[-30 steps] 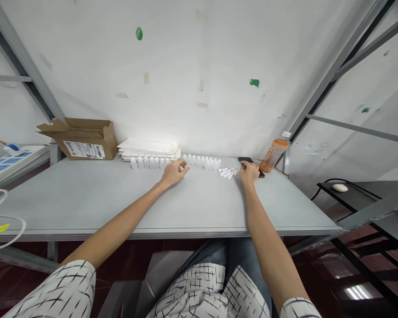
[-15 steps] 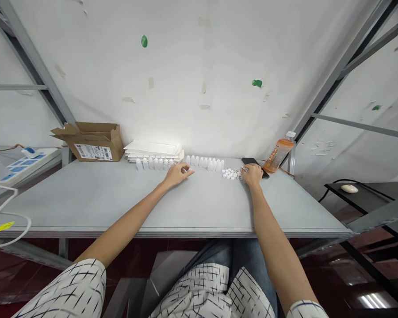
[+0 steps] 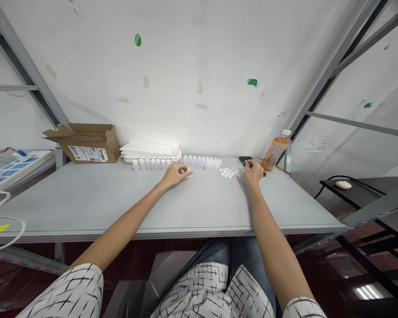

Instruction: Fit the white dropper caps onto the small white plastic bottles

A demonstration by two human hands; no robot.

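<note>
My left hand (image 3: 175, 176) is closed around a small white piece, apparently a bottle, mostly hidden by the fingers. It is just right of a row of small white bottles (image 3: 152, 164). More such bottles (image 3: 200, 161) stand in rows behind and to the right of it. My right hand (image 3: 254, 173) pinches a thin white strip (image 3: 244, 162) between thumb and fingers, just above the table. Beside it lie a heap of thin white strips (image 3: 240, 172) and, left of that, a cluster of small white caps (image 3: 226, 172).
Behind the left row lies a stack of white sheets or trays (image 3: 149, 150). An open cardboard box (image 3: 89, 145) sits at the back left. A black phone (image 3: 244, 159) lies partly behind my right hand, near an orange drink bottle (image 3: 276, 152). A power strip (image 3: 20, 170) is far left.
My right hand has lifted slightly off the heap, now with a thin white strip in its fingertips. The left hand keeps its hold. The whole view has shifted a little.
</note>
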